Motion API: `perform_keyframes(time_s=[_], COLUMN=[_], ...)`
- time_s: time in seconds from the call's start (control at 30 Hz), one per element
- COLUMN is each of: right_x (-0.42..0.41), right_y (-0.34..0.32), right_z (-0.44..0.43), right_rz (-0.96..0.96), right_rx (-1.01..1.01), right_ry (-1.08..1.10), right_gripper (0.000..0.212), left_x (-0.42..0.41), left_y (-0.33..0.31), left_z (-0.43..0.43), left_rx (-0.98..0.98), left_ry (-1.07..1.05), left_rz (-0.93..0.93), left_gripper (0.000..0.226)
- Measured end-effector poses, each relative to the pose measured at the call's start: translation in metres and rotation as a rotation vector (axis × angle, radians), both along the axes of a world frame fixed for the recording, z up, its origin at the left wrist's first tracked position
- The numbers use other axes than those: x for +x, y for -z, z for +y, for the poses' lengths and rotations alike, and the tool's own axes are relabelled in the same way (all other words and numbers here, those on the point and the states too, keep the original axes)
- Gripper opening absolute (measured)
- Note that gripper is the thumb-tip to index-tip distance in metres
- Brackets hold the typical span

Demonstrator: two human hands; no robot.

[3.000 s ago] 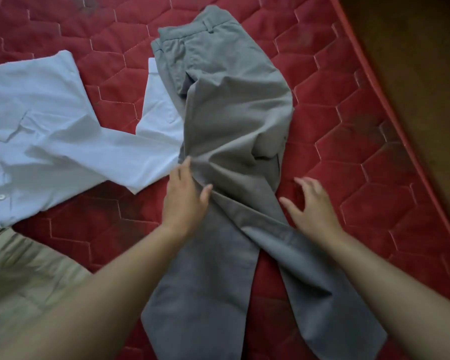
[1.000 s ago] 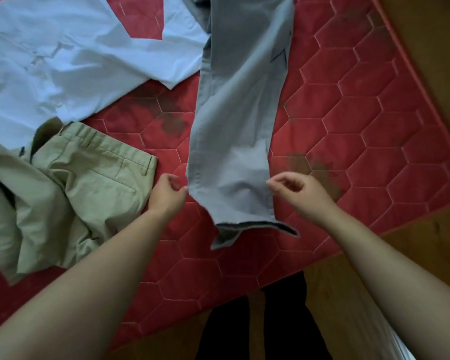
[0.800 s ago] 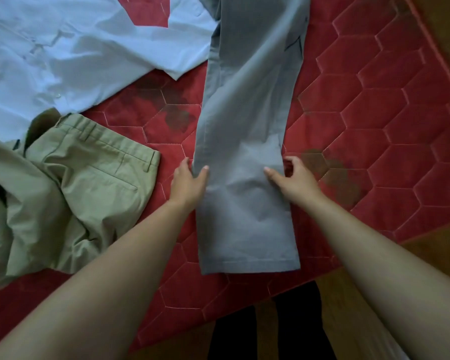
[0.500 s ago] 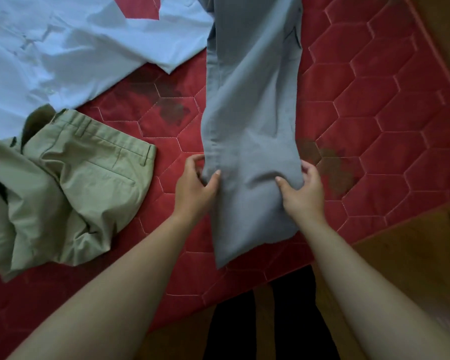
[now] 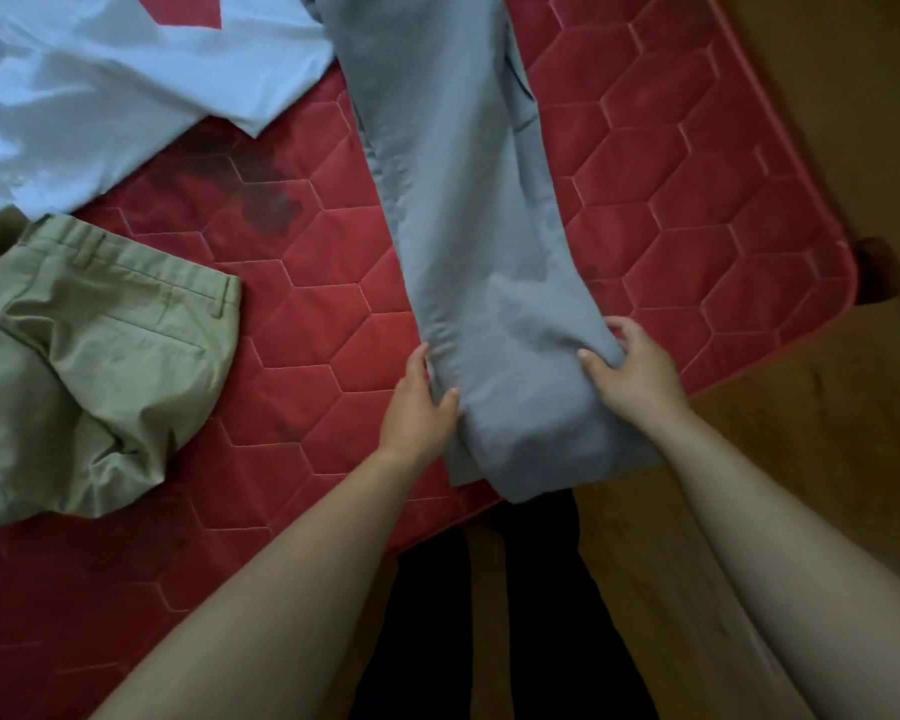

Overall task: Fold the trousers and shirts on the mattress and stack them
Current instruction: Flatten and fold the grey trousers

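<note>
Grey trousers [image 5: 458, 210] (legs doubled) lie between left hand [image 5: 418, 407] and right hand [image 5: 632, 374], both gripping them.

arms: both forearms [image 5: 292, 589] bare right to the frame edge | hands: left hand [image 5: 418, 410], right hand [image 5: 637, 379], both bare | legs: black trousers [image 5: 536, 615], narrow gap between the two legs

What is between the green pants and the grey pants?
Bare red mattress, in the head view. The left hand holds the grey pants at that edge.
</note>
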State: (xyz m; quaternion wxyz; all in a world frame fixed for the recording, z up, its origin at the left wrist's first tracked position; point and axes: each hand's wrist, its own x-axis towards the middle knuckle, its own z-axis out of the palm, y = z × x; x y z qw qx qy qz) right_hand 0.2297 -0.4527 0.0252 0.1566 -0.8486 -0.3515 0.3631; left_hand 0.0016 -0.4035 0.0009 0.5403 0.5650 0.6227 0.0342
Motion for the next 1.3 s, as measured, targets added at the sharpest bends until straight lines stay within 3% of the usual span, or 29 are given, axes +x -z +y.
perform_keyframes(time_s=[0.1,0.3,0.4,0.5,0.63,0.73,0.87,1.03,1.2,1.3], right_x=[0.01,0.007,0.007,0.007,-0.004,-0.009,-0.011,-0.02,-0.017,-0.007], right_y=[0.012,0.008,0.01,0.012,0.013,0.02,0.041,0.061,0.058,0.036], right_z=[-0.009,-0.05,-0.066,-0.074,-0.08,-0.078,-0.063,-0.062,-0.08,-0.082], right_rz=[0.01,-0.002,0.028,0.01,0.0,0.033,0.193,0.241,0.322,0.322], right_rx=[-0.061,0.037,-0.027,-0.063,0.068,0.085,0.015,0.099,0.122,0.241], right_ry=[-0.024,0.126,0.112,0.162,0.336,0.271,0.244,0.204,0.153,0.101], right_gripper=[0.042,0.019,0.021,0.018,0.027,0.043,0.058,0.062,0.07,0.067], left_x=[0.004,0.016,0.018,0.02,0.02,0.015,0.004,0.015,0.032,0.042], left_y=[0.009,0.009,0.009,0.009,0.001,-0.001,0.008,0.014,0.002,-0.016], left_z=[0.006,-0.009,-0.026,-0.039,-0.049,-0.057,-0.071,-0.091,-0.111,-0.111], left_rx=[-0.162,-0.105,-0.186,-0.145,0.08,0.092,-0.089,-0.004,0.166,0.251], left_ry=[-0.029,0.013,0.076,0.088,-0.012,-0.117,-0.144,-0.095,-0.195,-0.302], left_rz=[-0.062,-0.015,0.071,0.073,-0.043,-0.049,-0.055,-0.068,-0.04,-0.082], left_gripper=[0.071,0.081,0.086,0.079,0.061,0.056,0.079,0.087,0.066,0.05])
